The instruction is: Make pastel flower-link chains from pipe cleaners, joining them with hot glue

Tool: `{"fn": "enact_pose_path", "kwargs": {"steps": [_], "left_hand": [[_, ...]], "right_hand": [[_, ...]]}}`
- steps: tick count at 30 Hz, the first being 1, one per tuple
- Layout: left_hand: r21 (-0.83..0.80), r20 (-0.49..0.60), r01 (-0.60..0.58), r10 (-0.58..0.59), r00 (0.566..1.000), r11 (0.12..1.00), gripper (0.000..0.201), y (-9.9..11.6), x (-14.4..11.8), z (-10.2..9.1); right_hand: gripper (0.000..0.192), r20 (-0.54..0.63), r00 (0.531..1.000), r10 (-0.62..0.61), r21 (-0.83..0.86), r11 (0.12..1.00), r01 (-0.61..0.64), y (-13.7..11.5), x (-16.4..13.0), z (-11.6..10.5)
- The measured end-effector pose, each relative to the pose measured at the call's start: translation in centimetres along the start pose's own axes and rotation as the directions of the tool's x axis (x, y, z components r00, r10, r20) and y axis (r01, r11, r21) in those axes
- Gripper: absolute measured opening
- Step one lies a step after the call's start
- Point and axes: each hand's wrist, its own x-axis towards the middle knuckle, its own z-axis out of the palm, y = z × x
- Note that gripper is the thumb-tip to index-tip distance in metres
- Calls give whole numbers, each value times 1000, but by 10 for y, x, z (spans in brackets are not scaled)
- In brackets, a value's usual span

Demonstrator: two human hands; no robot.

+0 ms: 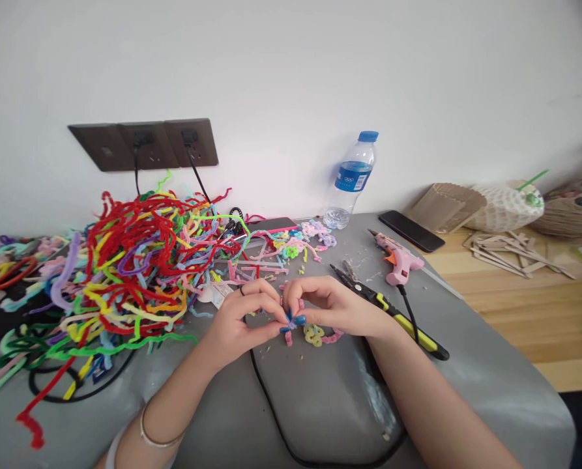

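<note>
Fingers (pixel 264 303) of your left hand (pixel 239 322) and right hand (pixel 342 309) pinched a lilac pipe-cleaner piece (pixel 292 324) over the desk (pixel 222 410); behind stood a blue-capped plastic bottle (pixel 352 177), its fill unclear.

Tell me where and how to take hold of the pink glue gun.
Take the pink glue gun by its handle, probably from above on the near side: it points that way, with the cord at its end, while the nozzle points away.

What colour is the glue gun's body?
The glue gun's body is pink, seen best in the head view.
</note>
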Motion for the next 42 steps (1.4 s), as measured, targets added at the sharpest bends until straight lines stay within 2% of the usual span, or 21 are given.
{"fn": "enact_pose_path", "kwargs": {"steps": [10, 17, 29, 42], "left_hand": [[103, -82, -71, 80, 993, 992, 9, 2, 1, 1], [67, -93, -7, 13, 996, 998, 6, -2, 0, 0], [54, -107, 30, -24, 994, 998, 3, -4, -1, 1], [110, -111, 17, -5, 994, 994, 5, -6, -1, 0]], "right_hand": [[17, -76, 995, -65, -33, 998, 62, 3, 1, 1], [16, -121, 989, -87, -60, 995, 80, 3, 1, 1], [18, -255, 956, -148, -160, 981, 110, 5, 7, 6], [16, -248, 952, -178, -220, 968, 124, 2, 6, 6]]}}
